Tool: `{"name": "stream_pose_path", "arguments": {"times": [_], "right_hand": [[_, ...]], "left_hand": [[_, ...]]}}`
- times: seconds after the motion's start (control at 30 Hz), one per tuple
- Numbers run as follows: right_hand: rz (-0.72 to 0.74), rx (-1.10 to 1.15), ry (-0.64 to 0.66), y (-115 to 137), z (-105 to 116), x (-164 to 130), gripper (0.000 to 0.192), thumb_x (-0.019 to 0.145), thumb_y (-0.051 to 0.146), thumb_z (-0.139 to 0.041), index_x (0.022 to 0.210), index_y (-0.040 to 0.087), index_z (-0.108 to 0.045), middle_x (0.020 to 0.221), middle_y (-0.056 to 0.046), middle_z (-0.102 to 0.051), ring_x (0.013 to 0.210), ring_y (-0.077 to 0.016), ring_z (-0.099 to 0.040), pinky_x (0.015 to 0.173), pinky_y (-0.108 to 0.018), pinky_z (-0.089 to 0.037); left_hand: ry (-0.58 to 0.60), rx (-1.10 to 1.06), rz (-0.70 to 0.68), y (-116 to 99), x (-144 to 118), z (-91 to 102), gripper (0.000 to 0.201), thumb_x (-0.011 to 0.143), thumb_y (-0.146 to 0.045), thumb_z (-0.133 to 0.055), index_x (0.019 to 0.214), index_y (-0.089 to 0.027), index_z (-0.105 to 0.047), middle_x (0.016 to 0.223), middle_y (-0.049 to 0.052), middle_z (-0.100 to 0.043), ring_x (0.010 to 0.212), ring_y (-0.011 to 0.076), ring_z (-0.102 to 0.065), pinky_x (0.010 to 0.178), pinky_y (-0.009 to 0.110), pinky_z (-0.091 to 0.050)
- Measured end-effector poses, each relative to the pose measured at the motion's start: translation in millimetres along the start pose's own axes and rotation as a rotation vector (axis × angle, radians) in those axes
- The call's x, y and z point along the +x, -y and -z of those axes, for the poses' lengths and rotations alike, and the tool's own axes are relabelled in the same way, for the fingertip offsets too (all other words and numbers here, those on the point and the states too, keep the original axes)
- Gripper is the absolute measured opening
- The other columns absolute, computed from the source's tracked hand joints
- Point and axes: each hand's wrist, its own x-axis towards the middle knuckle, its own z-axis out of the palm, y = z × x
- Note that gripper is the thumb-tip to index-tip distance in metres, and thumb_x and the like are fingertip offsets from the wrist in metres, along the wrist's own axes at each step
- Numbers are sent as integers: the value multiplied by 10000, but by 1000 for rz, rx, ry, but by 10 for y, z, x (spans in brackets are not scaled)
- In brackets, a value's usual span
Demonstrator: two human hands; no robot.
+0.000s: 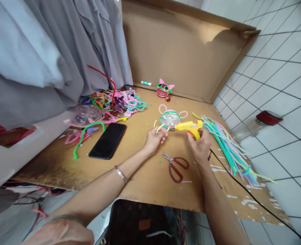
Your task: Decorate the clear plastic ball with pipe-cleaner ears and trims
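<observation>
Glue gun [188, 126] — yellow, gripped in the right hand [200, 146], nozzle at the pipe-cleaner ring [170, 119] on the cardboard [140, 170]. Left hand [155, 139] pinches a yellow pipe cleaner piece [160, 128]. Hot glue could burn those fingers — they sit close to the nozzle.

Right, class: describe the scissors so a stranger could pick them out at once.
Start at the brown cardboard sheet on the floor. Near its front edge, between the left hand and right hand, lie the scissors. Their red handles and closed metal blades set them apart from the yellow glue gun.
</observation>
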Motion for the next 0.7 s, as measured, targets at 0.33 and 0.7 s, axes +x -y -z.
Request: {"name": "stream_pose_path", "arguments": {"times": [0.33, 0.7], "right_hand": [[77, -39, -17, -42, -4, -8, 359, 767, 485, -573, 975, 196, -529, 919, -82, -654, 820, -223, -626, 742, -339, -492], [58, -42, -13, -46, -9, -18, 364, 775, 471, -569, 1002, 193, -506, 951, -98, -640, 869, -240, -626, 761, -351, -491]], "left_hand": [[18, -2, -6, 22, 8, 6, 342, 609, -408, -761, 712, -158, -550, 593, -27, -595, 444, 38, -412, 407, 176, -296], [20, -5, -3, 25, 11, 13, 359, 611, -415, -780, 711, -160, -549, 602, -21, -606, 447, 41, -417, 416, 182, -294]]}}
